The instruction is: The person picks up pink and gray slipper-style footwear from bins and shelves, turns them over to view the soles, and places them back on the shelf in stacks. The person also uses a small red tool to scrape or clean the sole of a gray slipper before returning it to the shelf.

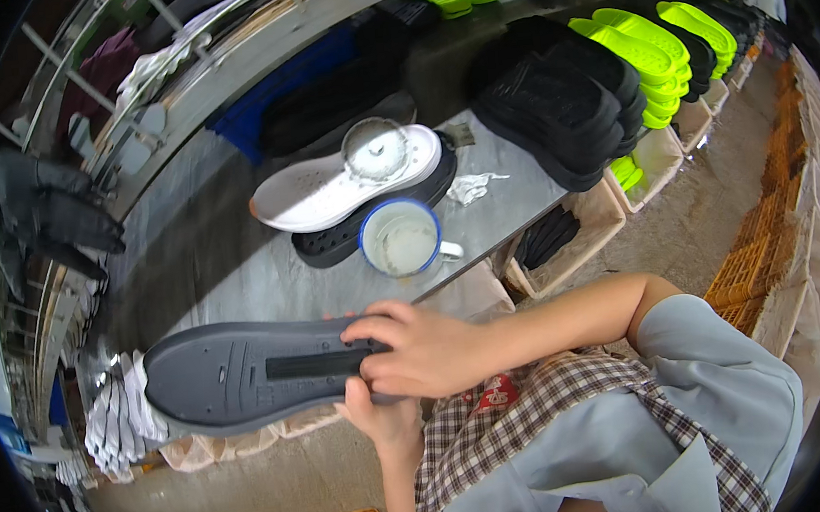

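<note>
A dark grey shoe sole [225, 374] is held level above the bench's front edge, with a black strip [312, 365] along its middle. My left hand [385, 419] grips the sole's right end from below, thumb at the near edge. My right hand [428, 347] is closed at that same end, its fingers bent over the strip's right end. Beyond the sole stands a white mug [401, 239] with a blue rim and whitish contents. A white sole [302, 195] lies over a black sole [326, 248], and a round dish [377, 152] with a whitish inside rests on the white one.
Stacks of black soles [552, 97] and lime-green soles [641, 50] line the bench [177, 267] at the far right. Lined bins [584, 241] stand below its edge. Crumpled white paper [472, 187] lies near the mug. Gloves [117, 418] hang at the left; orange baskets [751, 255] stand right.
</note>
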A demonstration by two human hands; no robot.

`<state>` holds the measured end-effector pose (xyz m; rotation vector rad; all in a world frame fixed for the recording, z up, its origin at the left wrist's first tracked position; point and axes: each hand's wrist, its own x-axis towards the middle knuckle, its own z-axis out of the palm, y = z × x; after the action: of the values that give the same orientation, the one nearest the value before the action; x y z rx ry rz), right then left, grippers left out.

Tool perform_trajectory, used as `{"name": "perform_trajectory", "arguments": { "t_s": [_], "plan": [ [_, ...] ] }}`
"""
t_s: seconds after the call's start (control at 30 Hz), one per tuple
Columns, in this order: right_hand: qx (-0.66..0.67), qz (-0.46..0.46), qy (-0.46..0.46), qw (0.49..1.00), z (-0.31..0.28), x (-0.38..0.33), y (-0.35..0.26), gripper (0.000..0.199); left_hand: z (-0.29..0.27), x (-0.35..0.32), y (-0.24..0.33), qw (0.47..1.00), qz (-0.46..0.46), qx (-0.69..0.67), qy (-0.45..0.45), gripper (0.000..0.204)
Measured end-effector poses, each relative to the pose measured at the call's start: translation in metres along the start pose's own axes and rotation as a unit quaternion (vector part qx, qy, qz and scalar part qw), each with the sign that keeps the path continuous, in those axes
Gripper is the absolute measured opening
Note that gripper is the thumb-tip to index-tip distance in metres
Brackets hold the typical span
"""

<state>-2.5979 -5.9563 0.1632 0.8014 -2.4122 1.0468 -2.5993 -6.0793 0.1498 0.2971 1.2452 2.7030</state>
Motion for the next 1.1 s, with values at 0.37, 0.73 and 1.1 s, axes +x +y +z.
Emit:
{"name": "perform_trajectory", "arguments": {
  "t_s": [0.37, 0.73, 1.1],
  "plan": [
    [0.009, -0.007, -0.046, 0.999, -0.010, 0.017, 0.008, 0.018, -0.004, 0.012, -0.002, 0.994, -0.013, -0.081, 0.069, 0.069],
    [0.062, 0.067, -0.064, 0.994, -0.012, 0.022, 0.002, 0.024, -0.011, 0.013, -0.004, 0.986, 0.009, -0.132, 0.099, 0.066],
    [0.055, 0.054, -0.061, 0.995, -0.011, 0.022, -0.007, 0.011, -0.012, 0.015, 0.001, 0.995, 0.026, -0.092, 0.027, 0.083]
  ]
}}
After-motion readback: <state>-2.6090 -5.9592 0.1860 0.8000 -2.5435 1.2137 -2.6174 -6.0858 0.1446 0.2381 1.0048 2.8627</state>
